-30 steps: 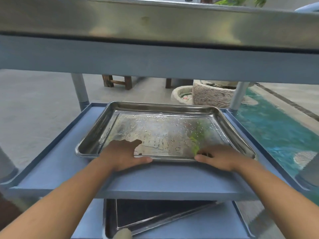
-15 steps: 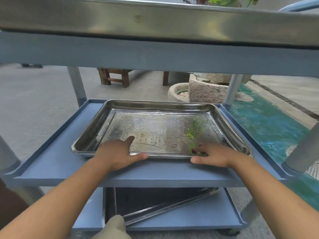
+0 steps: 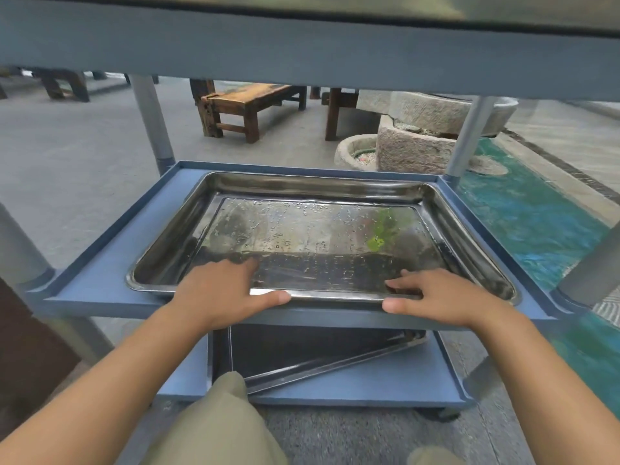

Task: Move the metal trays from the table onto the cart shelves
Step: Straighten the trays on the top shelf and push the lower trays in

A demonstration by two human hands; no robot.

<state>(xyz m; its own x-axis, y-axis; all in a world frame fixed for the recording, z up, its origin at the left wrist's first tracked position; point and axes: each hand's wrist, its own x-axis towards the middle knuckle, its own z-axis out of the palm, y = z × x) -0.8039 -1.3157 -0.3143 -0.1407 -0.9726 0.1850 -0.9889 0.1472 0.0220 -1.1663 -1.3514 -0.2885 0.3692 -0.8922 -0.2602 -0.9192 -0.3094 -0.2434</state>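
Left hand (image 3: 218,293): fingers (image 3: 241,266) reach over the near rim of the tray (image 3: 318,243) and lie on its inner wall and floor. The thumb runs along the outside of that rim, so the rim is pinched between thumb and fingers.

Right hand (image 3: 443,300): same hold further right on the same rim. The fingers are spread inside the tray and the thumb is outside, pointing left along the edge. Both forearms are bare.

Tray: metal and rectangular, with its floor beaded with water drops and a green reflection toward its right side. It sits on the middle shelf (image 3: 100,283) of a blue cart, long side toward the person, near rim at the shelf's front lip. Whether the near edge is lifted clear of the shelf cannot be told.

Bottom shelf (image 3: 369,387): a second tray (image 3: 302,357) lies here, turned askew to the shelf edges. A knee (image 3: 228,414) in khaki cloth covers its near corner.

Cart: grey posts (image 3: 152,122) rise at the corners, and the top shelf (image 3: 302,45) crosses the upper view.

Surroundings: a grey paved floor (image 3: 67,156) lies beyond the cart. On it stand a dark wooden bench (image 3: 248,105), a stone trough (image 3: 419,146) and a low stone bowl (image 3: 355,152) just beside the trough. A blue-green surface (image 3: 536,223) stretches along the right side.
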